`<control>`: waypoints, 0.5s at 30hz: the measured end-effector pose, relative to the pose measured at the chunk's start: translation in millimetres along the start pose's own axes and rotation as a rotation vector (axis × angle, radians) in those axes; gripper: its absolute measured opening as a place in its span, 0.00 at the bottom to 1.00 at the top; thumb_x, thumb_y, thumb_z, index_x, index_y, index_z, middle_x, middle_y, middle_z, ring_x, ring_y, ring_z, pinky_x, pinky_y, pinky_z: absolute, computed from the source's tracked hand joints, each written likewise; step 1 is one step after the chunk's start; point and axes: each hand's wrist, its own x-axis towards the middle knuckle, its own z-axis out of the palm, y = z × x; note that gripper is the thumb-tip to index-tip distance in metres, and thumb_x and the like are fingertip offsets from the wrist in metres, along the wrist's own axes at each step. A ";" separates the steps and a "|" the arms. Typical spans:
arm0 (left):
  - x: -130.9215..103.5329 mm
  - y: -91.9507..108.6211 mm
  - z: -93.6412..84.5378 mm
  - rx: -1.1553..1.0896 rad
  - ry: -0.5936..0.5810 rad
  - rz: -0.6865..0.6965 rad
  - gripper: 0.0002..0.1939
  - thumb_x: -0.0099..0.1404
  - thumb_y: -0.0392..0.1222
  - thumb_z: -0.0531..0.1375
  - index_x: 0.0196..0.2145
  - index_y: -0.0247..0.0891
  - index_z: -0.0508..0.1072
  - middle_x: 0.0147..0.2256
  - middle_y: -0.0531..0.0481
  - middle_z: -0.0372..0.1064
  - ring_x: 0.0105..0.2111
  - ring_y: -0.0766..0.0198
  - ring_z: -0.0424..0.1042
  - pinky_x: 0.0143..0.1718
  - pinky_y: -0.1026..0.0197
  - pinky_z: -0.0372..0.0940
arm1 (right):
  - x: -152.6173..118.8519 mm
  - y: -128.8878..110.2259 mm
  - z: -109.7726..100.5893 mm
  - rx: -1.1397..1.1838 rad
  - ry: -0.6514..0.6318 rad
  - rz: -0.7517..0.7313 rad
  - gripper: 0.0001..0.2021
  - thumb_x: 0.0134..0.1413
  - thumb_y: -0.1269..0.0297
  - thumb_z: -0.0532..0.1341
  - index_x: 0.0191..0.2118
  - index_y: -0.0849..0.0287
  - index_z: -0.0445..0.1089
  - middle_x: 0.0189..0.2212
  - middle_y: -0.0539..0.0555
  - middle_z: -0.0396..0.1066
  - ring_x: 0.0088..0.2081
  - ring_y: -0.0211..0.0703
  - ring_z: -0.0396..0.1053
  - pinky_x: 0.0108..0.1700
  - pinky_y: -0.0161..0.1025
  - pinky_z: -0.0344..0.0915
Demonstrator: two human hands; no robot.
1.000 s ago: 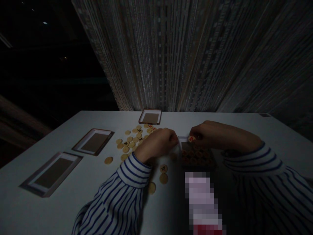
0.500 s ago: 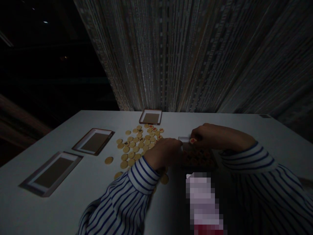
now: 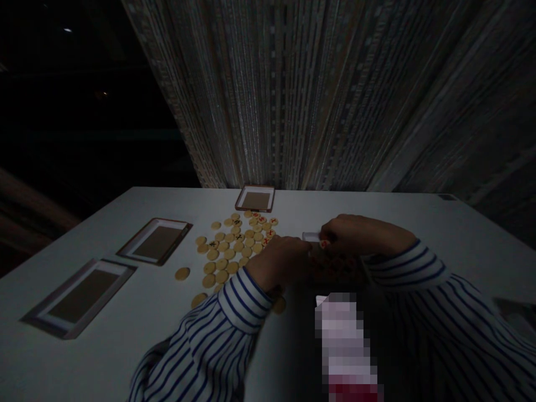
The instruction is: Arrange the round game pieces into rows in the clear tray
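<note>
My right hand (image 3: 360, 233) pinches a round xiangqi piece (image 3: 324, 244) with a red character, above the far left part of a dark box (image 3: 310, 237). Rows of red-marked pieces (image 3: 335, 269) lie inside that box, hard to make out in the shadow. At its left edge is my left hand (image 3: 282, 261), knuckles up and fingers curled over the rim; its fingertips are partly hidden. Left of this hand, many pale wooden xiangqi pieces (image 3: 228, 254) lie spread on the white table (image 3: 159, 307), most blank side up, some showing black or red characters.
Two shallow framed trays or lids (image 3: 154, 241) (image 3: 79, 298) lie on the left. Another framed tray (image 3: 255, 199) lies at the table's back edge. A single piece (image 3: 182, 273) sits apart. Behind the table hangs a striped curtain (image 3: 285, 100). A blurred-out patch (image 3: 347, 340) covers the front.
My right hand has moved slightly left and down with the piece, relative to the box. My left hand stays at the box's edge. The whole view has shifted a little.
</note>
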 end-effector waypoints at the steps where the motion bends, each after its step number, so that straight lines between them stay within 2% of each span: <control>1: 0.2 0.1 0.3 0.004 0.003 0.005 0.16 0.63 0.42 0.53 0.48 0.38 0.68 0.42 0.42 0.73 0.41 0.54 0.73 0.38 0.57 0.66 | 0.9 0.2 0.9 -0.005 -0.004 -0.007 0.13 0.46 0.63 0.54 0.35 0.59 0.73 0.32 0.57 0.73 0.28 0.42 0.67 0.28 0.36 0.56; 5: 1.8 -0.9 2.1 0.024 0.008 0.019 0.16 0.63 0.45 0.52 0.46 0.38 0.68 0.40 0.42 0.73 0.39 0.53 0.74 0.35 0.57 0.66 | 3.8 0.2 4.6 -0.012 -0.014 -0.036 0.13 0.48 0.62 0.54 0.35 0.59 0.74 0.31 0.57 0.74 0.28 0.41 0.68 0.28 0.36 0.55; 15: 2.2 0.4 2.8 0.044 0.004 0.004 0.15 0.63 0.43 0.52 0.44 0.35 0.70 0.38 0.40 0.74 0.38 0.52 0.74 0.35 0.54 0.67 | 8.0 1.4 9.1 0.004 -0.016 -0.061 0.12 0.48 0.62 0.55 0.34 0.59 0.74 0.30 0.57 0.74 0.27 0.41 0.68 0.27 0.36 0.55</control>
